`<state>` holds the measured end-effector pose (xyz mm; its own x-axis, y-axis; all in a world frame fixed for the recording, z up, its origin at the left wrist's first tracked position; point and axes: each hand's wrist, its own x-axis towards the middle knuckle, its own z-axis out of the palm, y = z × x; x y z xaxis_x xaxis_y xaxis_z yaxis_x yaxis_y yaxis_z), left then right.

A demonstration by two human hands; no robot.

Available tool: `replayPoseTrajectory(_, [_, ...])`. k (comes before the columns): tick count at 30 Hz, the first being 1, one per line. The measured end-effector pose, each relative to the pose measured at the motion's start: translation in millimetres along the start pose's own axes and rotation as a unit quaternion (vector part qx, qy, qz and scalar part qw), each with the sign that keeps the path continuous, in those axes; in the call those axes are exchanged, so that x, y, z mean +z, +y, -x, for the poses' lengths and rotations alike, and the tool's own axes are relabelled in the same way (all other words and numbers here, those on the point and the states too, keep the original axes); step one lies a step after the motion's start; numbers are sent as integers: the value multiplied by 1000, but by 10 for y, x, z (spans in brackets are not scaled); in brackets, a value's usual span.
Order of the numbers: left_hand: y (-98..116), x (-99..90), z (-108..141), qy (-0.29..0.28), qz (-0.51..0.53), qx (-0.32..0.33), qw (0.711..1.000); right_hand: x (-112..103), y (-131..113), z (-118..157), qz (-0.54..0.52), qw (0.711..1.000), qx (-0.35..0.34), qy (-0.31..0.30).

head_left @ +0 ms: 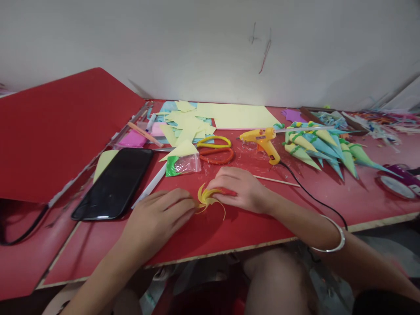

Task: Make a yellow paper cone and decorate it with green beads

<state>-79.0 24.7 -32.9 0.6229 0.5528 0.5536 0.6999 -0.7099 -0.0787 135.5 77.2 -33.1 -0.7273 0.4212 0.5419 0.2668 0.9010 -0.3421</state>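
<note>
Between my two hands is a small yellow paper flower (206, 199) with curled, petal-like strips and a thin strand hanging off it. The fingers of my left hand (166, 214) are closed at its left edge, fingertips partly hidden. From the other side my right hand (243, 189) pinches the flower, palm down. A bit of red shows under the right fingers; what it is I cannot make out. Just beyond the hands lie a small clear and green plastic packet (183, 165) and scissors (216, 155) with one yellow and one red handle loop.
A yellow hot glue gun (262, 141) lies behind my right hand, its black cord running over the table edge. A thin stick (277, 180) is nearby. Paper cones (315, 148) are heaped at right, paper scraps (185, 120) at the back. A black phone (114, 183) lies left.
</note>
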Motion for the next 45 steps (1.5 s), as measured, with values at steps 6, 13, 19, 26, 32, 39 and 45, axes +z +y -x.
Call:
replayPoseTrajectory(6, [4,21,1,-23,11,-40,999,-10,-5,-3,-7,1000,-19,3])
replayPoseTrajectory(13, [3,29,-14,-20,17,-36,999,8,7,-3,-26,999,11,-26])
replayPoseTrajectory(19, [-5,52,-4,-32,25,-41,998,2,12,-6,-3,1000,1,-30])
replayPoseTrajectory(26, [23,50,-28,-44,107,-80,990,26,16,3,-3,999,-5,-40])
replayPoseTrajectory(32, [49,-9,-68,-92,236,-169,953,49,30,2,19,996,-17,-83])
replayPoseTrajectory(39, [56,2,-87,-136,248,-185,941,62,13,-8,41,994,-30,-99])
replayPoseTrajectory(45, [47,-13,-79,-119,244,-174,947,59,-5,-15,56,994,-45,-84])
